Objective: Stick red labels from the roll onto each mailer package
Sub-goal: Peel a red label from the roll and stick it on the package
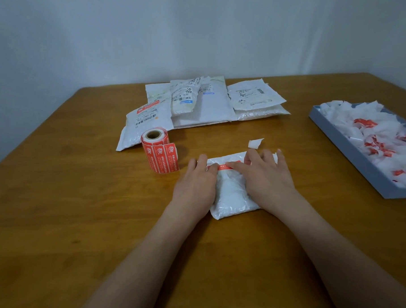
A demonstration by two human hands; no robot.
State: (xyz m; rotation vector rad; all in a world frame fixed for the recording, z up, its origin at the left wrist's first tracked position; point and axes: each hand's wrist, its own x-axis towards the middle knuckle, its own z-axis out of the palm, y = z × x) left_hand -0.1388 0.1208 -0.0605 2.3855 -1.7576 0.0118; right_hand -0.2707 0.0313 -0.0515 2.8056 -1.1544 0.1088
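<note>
A small white mailer package (232,190) lies on the wooden table (78,206) in front of me. A red label (223,167) runs across its far end. My left hand (196,183) rests flat on the package's left side, fingers straight, fingertips at the label's left end. My right hand (266,177) lies on the right side, its fingers pressing along the label. The roll of red labels (159,149) stands to the left of the package, its loose end hanging down. A pile of white mailers (199,104) lies further back; the front left one carries a red label.
A small white scrap of backing paper (255,143) lies just beyond the package. At the right stands a grey-blue shallow box (351,146) full of white backing scraps with red bits. A pale wall rises behind the table.
</note>
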